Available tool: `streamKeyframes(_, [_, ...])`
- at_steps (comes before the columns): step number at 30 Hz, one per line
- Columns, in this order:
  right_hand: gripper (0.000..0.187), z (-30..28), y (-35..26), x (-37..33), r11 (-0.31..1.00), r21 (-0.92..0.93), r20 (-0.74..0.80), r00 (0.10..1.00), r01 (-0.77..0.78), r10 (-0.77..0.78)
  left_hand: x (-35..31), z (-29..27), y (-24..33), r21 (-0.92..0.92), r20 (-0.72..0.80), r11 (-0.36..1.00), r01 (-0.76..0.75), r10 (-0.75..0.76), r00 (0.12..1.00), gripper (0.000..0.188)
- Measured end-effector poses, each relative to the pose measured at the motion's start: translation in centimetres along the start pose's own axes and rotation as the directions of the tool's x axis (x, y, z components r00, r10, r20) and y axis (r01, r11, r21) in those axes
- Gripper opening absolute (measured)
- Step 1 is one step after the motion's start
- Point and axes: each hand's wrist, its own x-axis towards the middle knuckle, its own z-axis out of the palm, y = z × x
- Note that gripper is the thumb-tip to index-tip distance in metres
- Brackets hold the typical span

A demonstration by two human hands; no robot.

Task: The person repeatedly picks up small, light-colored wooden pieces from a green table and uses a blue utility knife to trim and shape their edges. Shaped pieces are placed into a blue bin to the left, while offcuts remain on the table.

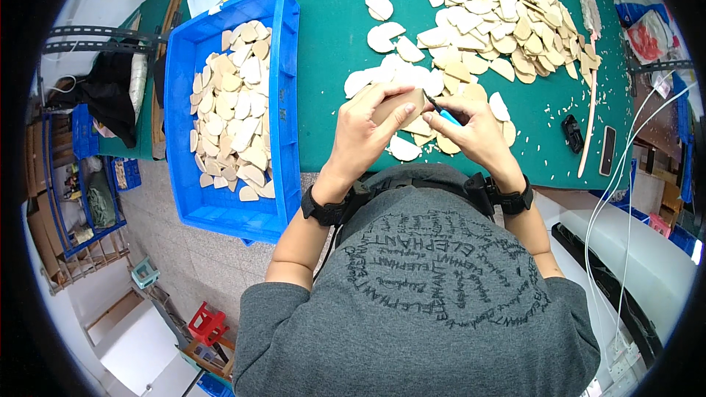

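Nearest to you, both your forearms rise from the lower edge over your grey printed shirt, each with a black band at the wrist, and they converge above the near edge of the green table point(323, 37).

Your left hand point(362, 136) is turned palm inward, wrist bent slightly, with its fingers wrapped over the top of a tan wooden piece point(397, 106) and the thumb below, so the piece is clamped and held flat just above the table. Your right hand point(474, 131) comes in from the other side, knuckles up, its fingers pinched tight round a small blue-handled tool point(443, 112) whose dark tip points at the right-hand edge of the wooden piece, touching it or just short of it; I cannot tell which.

Right beneath and around your hands lie a few pale, half-round wooden cut-outs point(404, 148) on the green surface, with small shavings scattered near them.

To your left, a blue plastic crate point(283, 103) hangs partly over the table edge and holds a heap of the same pale pieces. To your right lie a long thin wooden stick point(590, 114) and two small dark objects beside it.

Farther off, a large pile of wooden pieces point(485, 15) spreads across the far side of the table.
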Motion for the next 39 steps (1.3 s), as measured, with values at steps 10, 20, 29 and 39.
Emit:
streamKeyframes(10, [0.023, 0.6, 1.0, 0.4, 0.999, -0.033, -0.127, 0.992, 0.012, -0.017, -0.4, -1.4, -0.7, -0.083, -0.090, 0.987, 0.134, -0.142, 0.986, 0.023])
streamKeyframes(20, [0.026, 0.8, -0.3, 0.7, 0.945, 0.326, -0.050, 0.999, 0.022, -0.007, -0.8, -7.7, -2.5, -0.239, -0.064, 0.916, 0.322, -0.346, 0.936, 0.026])
streamKeyframes(29, [0.020, 1.7, 0.8, 2.6, 0.936, 0.338, 0.044, 0.992, 0.099, -0.121, -0.7, -2.3, -1.1, -0.358, 0.350, 0.832, 0.425, -0.302, 0.887, 0.027])
streamKeyframes(39, [0.019, 1.0, 0.9, 1.9, 0.966, 0.260, -0.045, 0.999, 0.014, -0.003, -2.4, -8.1, -3.2, -0.140, 0.030, 0.923, 0.359, -0.358, 0.933, 0.025])
